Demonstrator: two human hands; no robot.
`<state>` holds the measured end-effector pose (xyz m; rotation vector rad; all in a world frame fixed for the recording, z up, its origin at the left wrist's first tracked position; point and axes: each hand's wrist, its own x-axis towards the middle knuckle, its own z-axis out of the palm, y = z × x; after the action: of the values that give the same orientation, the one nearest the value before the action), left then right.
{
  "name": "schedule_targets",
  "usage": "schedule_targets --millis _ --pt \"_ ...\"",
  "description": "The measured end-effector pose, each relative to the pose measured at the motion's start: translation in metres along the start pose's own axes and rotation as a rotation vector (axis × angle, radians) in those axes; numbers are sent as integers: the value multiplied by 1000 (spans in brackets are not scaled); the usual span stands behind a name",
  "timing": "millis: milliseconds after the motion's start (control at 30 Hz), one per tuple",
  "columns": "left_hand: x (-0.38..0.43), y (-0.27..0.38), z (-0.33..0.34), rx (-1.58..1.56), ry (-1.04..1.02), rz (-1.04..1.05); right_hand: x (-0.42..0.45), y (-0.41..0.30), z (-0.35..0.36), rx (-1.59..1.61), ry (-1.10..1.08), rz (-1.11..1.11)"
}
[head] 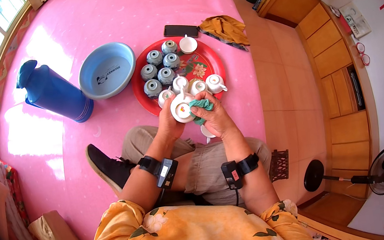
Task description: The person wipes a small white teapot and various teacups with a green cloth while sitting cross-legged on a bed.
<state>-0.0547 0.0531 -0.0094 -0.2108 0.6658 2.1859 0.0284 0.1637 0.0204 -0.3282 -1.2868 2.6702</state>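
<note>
My left hand (170, 121) holds a small white teapot (180, 111), its base turned up and its spout pointing away from me. My right hand (216, 116) presses a crumpled green cloth (202, 106) against the teapot's right side. Just beyond them is a round red tray (213, 57) with a flower print. Several blue-patterned cups (166, 75) stand upside down on its left half. White cups (215, 83) with handles sit mouth down along its near edge, partly hidden by the teapot. At the tray's far edge a white cup (188, 44) stands mouth up. Another white cup (207, 132) shows partly beneath my right hand.
A light-blue basin (109, 72) and a blue thermos flask (55, 92) stand left of the tray on the pink-covered surface (105, 13). Beyond the tray lie a dark phone (180, 30) and a mustard cloth (225, 29). My shoe (111, 165) rests at left.
</note>
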Motion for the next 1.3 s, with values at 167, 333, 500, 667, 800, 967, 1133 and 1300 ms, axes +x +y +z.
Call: schedule_targets --millis 167,333,500,667,800,967,1133,1300 --pt "-1 -3 4 207 23 9 -1 -2 7 5 117 -82" --pt "3 -10 3 247 -20 -31 6 9 -1 -325 210 -248" --pt "-2 -6 4 193 -141 -193 9 10 0 -406 275 -323" --pt "3 -9 -6 210 -145 -235 9 10 -3 -356 195 -263" --pt "1 -8 -5 199 -105 -219 7 8 -2 -400 156 -241" --pt "-3 -6 2 203 -106 -154 7 6 -5 -494 147 -219" --pt "-7 -4 8 252 -107 -53 7 8 -10 -522 154 -233" --pt "0 -11 -4 347 -105 22 5 4 -8 -470 175 -179"
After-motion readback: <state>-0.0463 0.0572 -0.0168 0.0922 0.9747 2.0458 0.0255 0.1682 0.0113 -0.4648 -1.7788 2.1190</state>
